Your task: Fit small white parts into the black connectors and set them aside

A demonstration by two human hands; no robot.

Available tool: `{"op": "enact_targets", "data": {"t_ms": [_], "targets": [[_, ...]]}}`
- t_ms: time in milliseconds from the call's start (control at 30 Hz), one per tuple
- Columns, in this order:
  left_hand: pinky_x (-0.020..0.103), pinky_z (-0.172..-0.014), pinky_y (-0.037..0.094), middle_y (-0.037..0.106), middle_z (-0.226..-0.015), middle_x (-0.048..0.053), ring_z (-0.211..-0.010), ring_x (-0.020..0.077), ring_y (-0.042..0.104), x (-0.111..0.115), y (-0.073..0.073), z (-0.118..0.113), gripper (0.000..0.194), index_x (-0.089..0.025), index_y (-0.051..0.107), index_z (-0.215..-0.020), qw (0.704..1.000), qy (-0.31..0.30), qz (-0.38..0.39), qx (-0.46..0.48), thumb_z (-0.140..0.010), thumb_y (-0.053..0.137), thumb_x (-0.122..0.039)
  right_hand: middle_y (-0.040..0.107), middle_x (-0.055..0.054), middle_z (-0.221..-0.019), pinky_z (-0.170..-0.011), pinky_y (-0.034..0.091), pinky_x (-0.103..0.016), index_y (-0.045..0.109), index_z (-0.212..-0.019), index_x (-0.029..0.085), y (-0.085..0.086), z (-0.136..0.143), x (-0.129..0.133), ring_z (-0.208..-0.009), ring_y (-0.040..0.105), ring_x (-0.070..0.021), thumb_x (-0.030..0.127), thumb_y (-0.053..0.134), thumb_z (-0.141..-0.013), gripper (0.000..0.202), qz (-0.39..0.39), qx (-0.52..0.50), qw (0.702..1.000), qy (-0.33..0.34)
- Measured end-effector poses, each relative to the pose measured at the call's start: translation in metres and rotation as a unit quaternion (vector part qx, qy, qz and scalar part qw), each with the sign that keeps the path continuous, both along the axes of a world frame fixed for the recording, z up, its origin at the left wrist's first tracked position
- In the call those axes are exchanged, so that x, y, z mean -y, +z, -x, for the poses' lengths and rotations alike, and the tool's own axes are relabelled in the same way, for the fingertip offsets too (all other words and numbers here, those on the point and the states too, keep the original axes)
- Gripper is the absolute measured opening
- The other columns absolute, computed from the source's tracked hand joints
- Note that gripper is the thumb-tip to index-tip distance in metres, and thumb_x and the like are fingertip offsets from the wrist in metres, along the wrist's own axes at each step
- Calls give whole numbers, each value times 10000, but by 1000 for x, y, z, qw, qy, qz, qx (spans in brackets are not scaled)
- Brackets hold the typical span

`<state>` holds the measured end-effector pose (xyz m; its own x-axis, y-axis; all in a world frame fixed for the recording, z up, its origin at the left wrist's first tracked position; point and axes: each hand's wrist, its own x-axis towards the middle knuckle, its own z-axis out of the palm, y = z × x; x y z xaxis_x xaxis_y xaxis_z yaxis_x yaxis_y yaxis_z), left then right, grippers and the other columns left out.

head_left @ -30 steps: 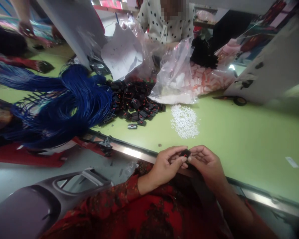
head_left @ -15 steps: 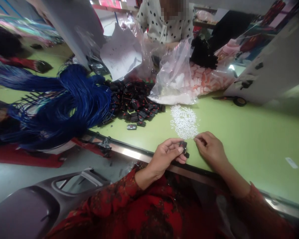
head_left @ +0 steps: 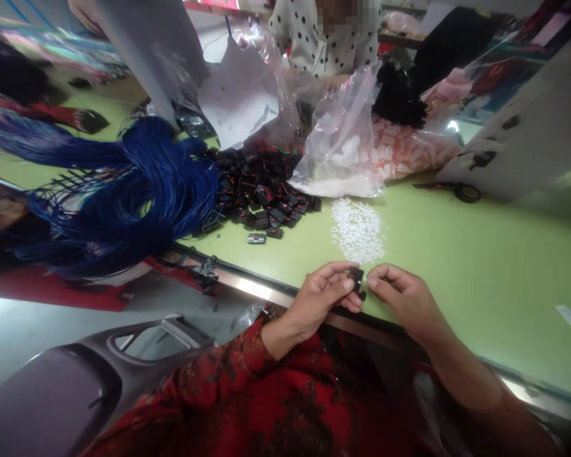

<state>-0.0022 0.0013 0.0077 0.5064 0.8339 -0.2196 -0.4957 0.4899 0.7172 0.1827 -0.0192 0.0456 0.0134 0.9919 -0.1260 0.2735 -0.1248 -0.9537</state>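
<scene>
My left hand (head_left: 320, 298) is closed around a small black plastic connector housing (head_left: 356, 277) with a bit of red on it, held over the table's near edge. Just right of it, my right hand (head_left: 402, 293) has its thumb and forefinger pinched together, close to the connector. Whatever the pinch holds is too small to make out. Beyond both hands lies a spread of tiny white pieces (head_left: 359, 230) on the green tabletop (head_left: 457, 254). A heap of similar black connectors (head_left: 271, 190) sits to the left of them, with one grey-faced connector (head_left: 255, 238) lying in front.
Bundles of blue wire (head_left: 166, 184) cover the table's left side. Behind the white pieces stands a clear plastic bag (head_left: 337, 139), near pink-orange parts (head_left: 404, 149). A roll of black tape (head_left: 469, 193) lies at the right. Across the table is a person in a dotted shirt (head_left: 309, 44).
My right hand has moved from the edge of the white pieces toward the connector in my left hand. The left hand keeps its hold. The whole view has shifted slightly.
</scene>
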Motion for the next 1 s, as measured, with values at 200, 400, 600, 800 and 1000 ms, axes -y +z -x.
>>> {"op": "enact_targets", "data": {"t_ms": [200,400,600,800,1000], "targets": [[245,-660,589,695,-795,9,-670,127,712,2,-2,-2,450,-152,703,-1183,999,7,-37,-3,-811,849,-359,695,-3,-703,-672,549,-284,671,-755,212,6,6,3,-664,633,-152,357,696,-844,172,0,-2,1000,7],[275,-719,610,721,-824,28,-705,137,720,5,-2,1,424,-154,697,-1219,991,12,-122,-55,-860,802,-353,609,26,-604,-537,467,-246,646,-734,204,10,6,6,-548,528,-116,335,667,-829,163,20,34,999,23],[268,-761,616,737,-804,33,-731,130,724,7,-2,2,407,-145,695,-1236,983,17,-164,-79,-890,774,-344,538,52,-561,-495,402,-229,629,-726,196,12,7,7,-506,451,-92,337,665,-819,172,24,47,998,22],[250,-667,604,715,-790,19,-663,126,716,8,-3,-1,474,-139,699,-1227,996,13,-86,-21,-836,829,-373,659,11,-656,-600,509,-244,638,-762,198,11,13,9,-605,601,-121,354,705,-847,190,8,-16,1000,-3],[240,-657,602,728,-762,22,-648,122,714,10,-4,-5,464,-134,716,-1195,999,27,-42,9,-805,859,-342,665,14,-655,-576,514,-231,665,-778,198,-1,17,13,-582,605,-110,345,743,-845,179,-4,-71,997,-38]]}}
